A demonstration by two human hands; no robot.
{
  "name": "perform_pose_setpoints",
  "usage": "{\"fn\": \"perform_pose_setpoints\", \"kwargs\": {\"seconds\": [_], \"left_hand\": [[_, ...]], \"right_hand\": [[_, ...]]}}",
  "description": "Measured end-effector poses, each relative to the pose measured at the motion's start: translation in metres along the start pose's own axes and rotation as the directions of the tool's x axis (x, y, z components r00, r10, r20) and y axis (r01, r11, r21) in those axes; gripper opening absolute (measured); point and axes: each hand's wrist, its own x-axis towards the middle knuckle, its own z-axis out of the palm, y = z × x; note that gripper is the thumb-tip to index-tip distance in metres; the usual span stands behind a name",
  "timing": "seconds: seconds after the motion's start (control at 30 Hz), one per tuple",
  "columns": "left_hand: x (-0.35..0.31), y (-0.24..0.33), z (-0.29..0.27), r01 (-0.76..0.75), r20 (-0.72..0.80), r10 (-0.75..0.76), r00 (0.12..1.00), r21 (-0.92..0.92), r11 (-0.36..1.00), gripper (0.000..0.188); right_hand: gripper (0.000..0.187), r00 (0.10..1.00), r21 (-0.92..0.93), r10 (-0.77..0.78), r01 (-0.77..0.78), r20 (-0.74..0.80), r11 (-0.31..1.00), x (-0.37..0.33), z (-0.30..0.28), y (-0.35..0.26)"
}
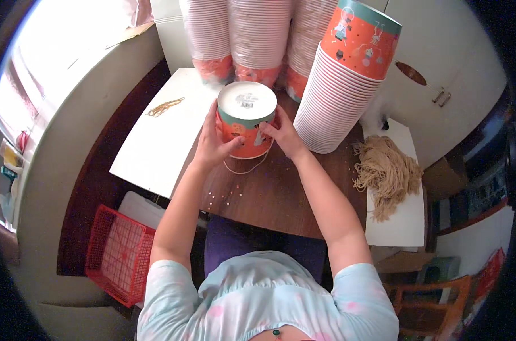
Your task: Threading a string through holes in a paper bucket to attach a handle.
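An orange paper bucket [248, 149] with a green band and cartoon prints stands upside down on the brown table, its white base facing up. My left hand [215, 139] wraps the bucket's left side, thumb across the front. My right hand [284, 136] grips its right side, thumb pressed near the green band. A thin pale cord [244, 173] hangs in a loop at the bucket's lower front edge; where its ends go is hidden.
A tall leaning stack of nested buckets [338, 108] rises at right. Three plastic-wrapped stacks [258, 34] stand behind. Tan cords [387, 170] heap on a white board at right; a few cords [166, 107] lie on the left white board. A red basket [121, 250] sits lower left.
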Motion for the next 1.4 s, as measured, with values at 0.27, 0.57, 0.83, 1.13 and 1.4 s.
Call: {"fn": "perform_pose_setpoints", "kwargs": {"seconds": [0.27,0.57,0.83,1.13,1.4], "left_hand": [[0.010,-0.077,0.011,-0.111,-0.056,0.145,0.988,0.400,0.910,0.115],[0.010,-0.069,-0.007,-0.034,-0.131,0.105,0.986,0.461,0.887,0.113],[0.026,0.050,0.085,-0.265,-0.081,0.322,0.943,0.402,0.876,0.100],[0.134,0.104,0.189,-0.175,-0.064,0.227,0.972,0.450,0.876,0.130],[0.136,0.102,0.204,0.115,-0.110,-0.080,0.991,0.363,0.925,0.136]], "right_hand": [[0.076,0.992,-0.276,-0.078,0.047,-0.103,0.960,0.004,-0.010,0.039],[0.029,0.625,-0.918,-0.780,0.292,-0.028,0.267,-0.029,-0.040,-0.205],[0.045,0.781,-0.992,-0.618,0.017,0.089,-0.122,0.056,-0.135,-0.279],[0.034,0.853,-0.992,-0.509,-0.127,-0.113,0.006,0.078,-0.104,-0.330],[0.025,0.875,-0.961,-0.423,-0.147,-0.238,0.236,0.071,-0.119,-0.313]]}}
